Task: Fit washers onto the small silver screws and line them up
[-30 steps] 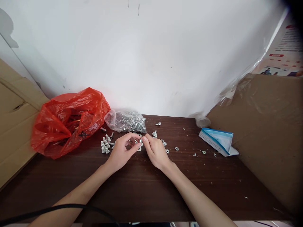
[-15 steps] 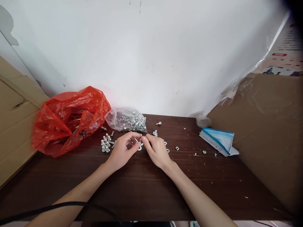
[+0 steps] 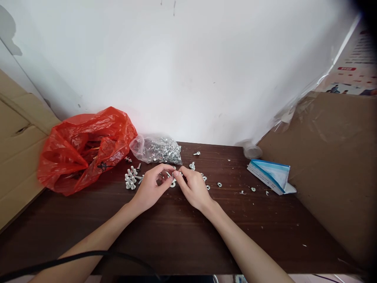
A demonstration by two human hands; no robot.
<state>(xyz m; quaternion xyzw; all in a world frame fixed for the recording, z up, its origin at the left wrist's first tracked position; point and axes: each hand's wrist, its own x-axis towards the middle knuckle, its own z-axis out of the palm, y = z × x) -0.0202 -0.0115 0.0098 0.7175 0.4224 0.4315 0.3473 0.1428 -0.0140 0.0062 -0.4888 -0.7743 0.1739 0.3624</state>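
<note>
My left hand point(image 3: 149, 184) is closed in a pinch, thumb and forefinger meeting at a small silver bolt point(image 3: 173, 175). From the other side, the thumb and fingers of my right hand point(image 3: 194, 188) close on the same bolt, mostly covered by fingertips. Just beneath lies a flat washer point(image 3: 172, 184). Several bolts point(image 3: 130, 179) stand grouped on their heads left of my left hand. Loose nuts point(image 3: 207, 187) lie beside my right hand, with another nut point(image 3: 219, 184) farther right. Beyond the hands is a bolt with a washer point(image 3: 192, 166).
A red plastic bag point(image 3: 88, 149) and a clear bag of hardware point(image 3: 165, 151) sit at the back left. Cardboard point(image 3: 324, 157) borders the brown table point(image 3: 176, 236) on the right, near a blue-white packet point(image 3: 271, 176). A black cable point(image 3: 88, 253) crosses my left forearm.
Both hands stay together over the same spot. My fingertips have shifted slightly around the bolt, and the right thumb has moved a little. The whole view has drifted slightly.
</note>
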